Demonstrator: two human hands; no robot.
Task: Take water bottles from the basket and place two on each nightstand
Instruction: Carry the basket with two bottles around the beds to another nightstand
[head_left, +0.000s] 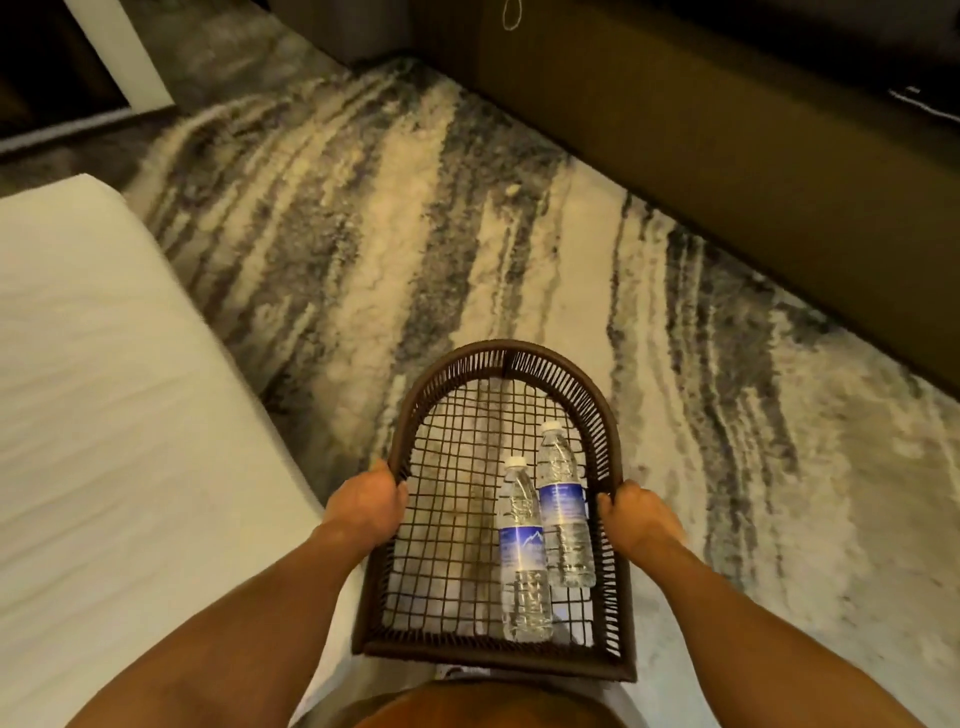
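Note:
I carry a dark brown woven basket (457, 364) with an open mesh bottom, held level in front of my body above the carpet. My left hand (366, 501) grips its left rim and my right hand (636, 512) grips its right rim. Two clear water bottles with white caps and blue labels lie side by side in the right half of the basket: one nearer me (522, 551) and one slightly farther (563, 506). No nightstand is in view.
A bed with white sheets (104, 415) fills the left side. A long dark olive cabinet or bench (727, 156) runs along the upper right. Between them lies a grey and cream streaked carpet (389, 234). A white wall edge (119, 47) stands at top left.

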